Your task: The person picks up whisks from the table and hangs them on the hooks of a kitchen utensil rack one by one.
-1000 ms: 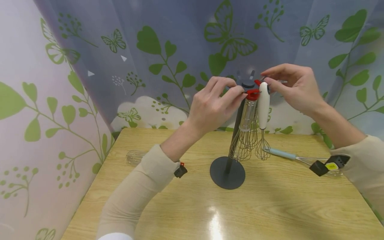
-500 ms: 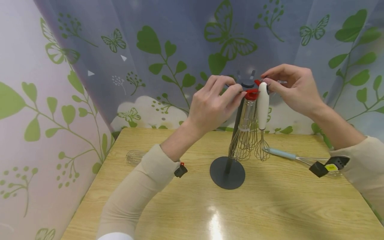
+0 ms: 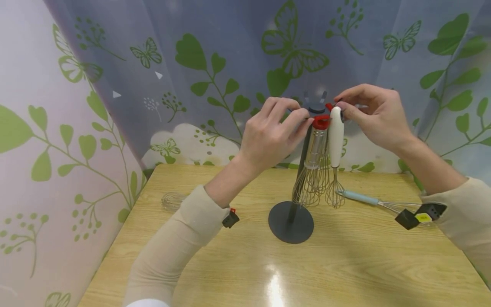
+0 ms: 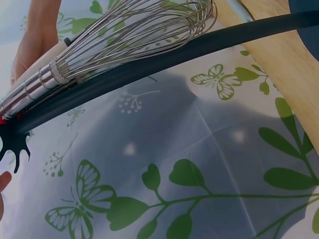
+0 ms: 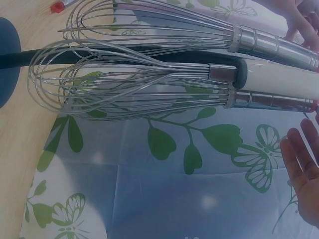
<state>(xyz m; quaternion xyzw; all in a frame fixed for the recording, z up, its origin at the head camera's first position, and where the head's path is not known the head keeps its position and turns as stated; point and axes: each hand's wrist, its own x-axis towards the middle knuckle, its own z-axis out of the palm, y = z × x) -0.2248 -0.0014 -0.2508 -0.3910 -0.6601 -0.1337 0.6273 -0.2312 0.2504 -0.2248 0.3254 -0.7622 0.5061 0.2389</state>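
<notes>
My left hand (image 3: pixel 274 130) pinches a thin dark piece, apparently a hook of the black stand (image 3: pixel 291 221), beside the red cap of a steel-handled whisk (image 3: pixel 316 149). That whisk hangs upright, wires down. At the right, my right hand (image 3: pixel 379 113) has thumb and forefinger together at the top of a white-handled whisk (image 3: pixel 336 134); their exact contact is partly hidden. A second steel whisk (image 5: pixel 271 99) hangs behind, seen low in the right wrist view. The stand's hooks (image 4: pixel 15 149) show in the left wrist view.
On the wooden table (image 3: pixel 245 264), a blue-handled whisk (image 3: pixel 360 196) lies right of the stand's round base. Another whisk (image 3: pixel 172 200) lies left, partly behind my left sleeve. A leaf-and-butterfly curtain (image 3: pixel 230 51) stands close behind the stand.
My left hand and the hanging whisks have shifted slightly left. The white-handled whisk's wires sit a little lower. My right hand has barely moved.
</notes>
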